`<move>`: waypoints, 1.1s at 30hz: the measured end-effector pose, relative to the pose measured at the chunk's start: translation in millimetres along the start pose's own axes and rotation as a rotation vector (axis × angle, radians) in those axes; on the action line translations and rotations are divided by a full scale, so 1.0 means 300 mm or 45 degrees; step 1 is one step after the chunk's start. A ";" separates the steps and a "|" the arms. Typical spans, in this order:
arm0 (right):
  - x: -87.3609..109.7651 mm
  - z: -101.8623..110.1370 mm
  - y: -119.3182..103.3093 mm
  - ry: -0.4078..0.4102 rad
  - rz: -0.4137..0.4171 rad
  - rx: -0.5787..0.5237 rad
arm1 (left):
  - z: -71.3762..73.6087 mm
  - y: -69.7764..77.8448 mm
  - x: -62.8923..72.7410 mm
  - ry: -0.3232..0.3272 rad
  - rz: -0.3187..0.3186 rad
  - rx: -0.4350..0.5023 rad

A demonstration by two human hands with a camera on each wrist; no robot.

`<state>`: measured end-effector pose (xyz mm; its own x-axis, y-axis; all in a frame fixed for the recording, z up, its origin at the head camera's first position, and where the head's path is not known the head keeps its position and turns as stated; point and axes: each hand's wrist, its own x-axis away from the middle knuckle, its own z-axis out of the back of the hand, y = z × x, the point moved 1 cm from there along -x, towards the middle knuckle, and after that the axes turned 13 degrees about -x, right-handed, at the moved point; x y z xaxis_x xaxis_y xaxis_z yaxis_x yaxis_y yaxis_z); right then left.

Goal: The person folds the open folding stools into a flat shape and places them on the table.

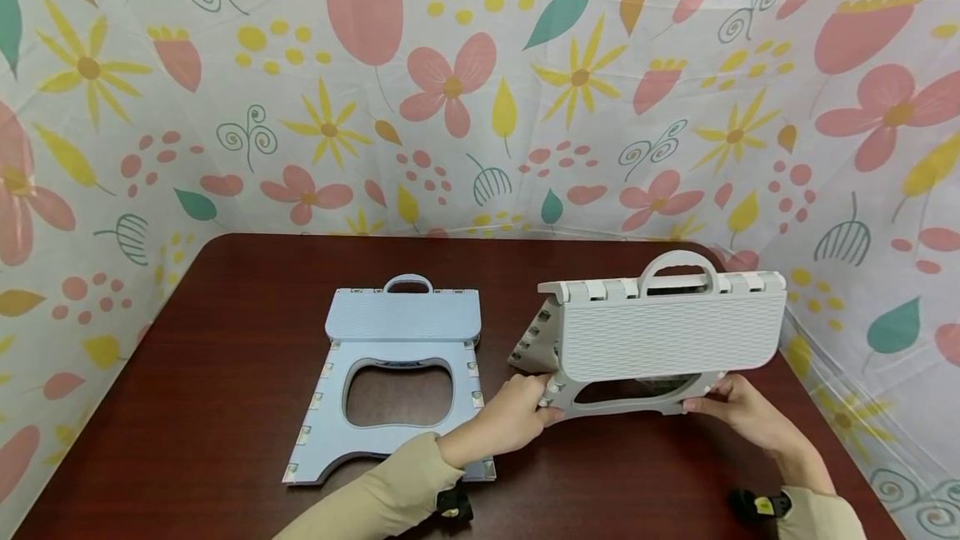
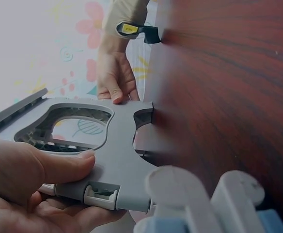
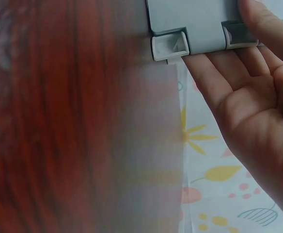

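Grey stool [image 1: 671,340], partly folded | left hand [image 1: 513,417] and right hand [image 1: 741,415] grip opposite sides, apparently for steadiness | blue stool [image 1: 403,315] flat beside.

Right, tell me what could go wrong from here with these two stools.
The left hand grips the grey stool by its slotted edge, so it might get pinched if the stool folds further. The left sleeve crosses over the blue stool in the head view and could nudge it.
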<state>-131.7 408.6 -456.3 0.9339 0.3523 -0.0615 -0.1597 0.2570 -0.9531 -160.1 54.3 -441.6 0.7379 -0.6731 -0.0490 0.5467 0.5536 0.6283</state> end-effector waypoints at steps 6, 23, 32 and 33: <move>-0.002 0.006 0.007 -0.004 0.028 -0.015 | 0.003 0.004 0.002 0.011 -0.015 -0.017; 0.000 0.007 0.022 0.005 0.022 -0.043 | -0.006 0.004 0.001 -0.002 -0.029 -0.039; -0.006 0.011 0.017 0.005 0.000 -0.040 | -0.004 0.003 -0.002 -0.005 -0.033 -0.059; -0.007 0.012 0.016 0.006 0.000 -0.032 | -0.004 0.002 -0.004 -0.001 -0.033 -0.066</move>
<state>-135.6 412.2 -459.8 0.9353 0.3481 -0.0632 -0.1521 0.2343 -0.9602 -160.1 56.0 -442.0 0.7230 -0.6879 -0.0643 0.5855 0.5606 0.5857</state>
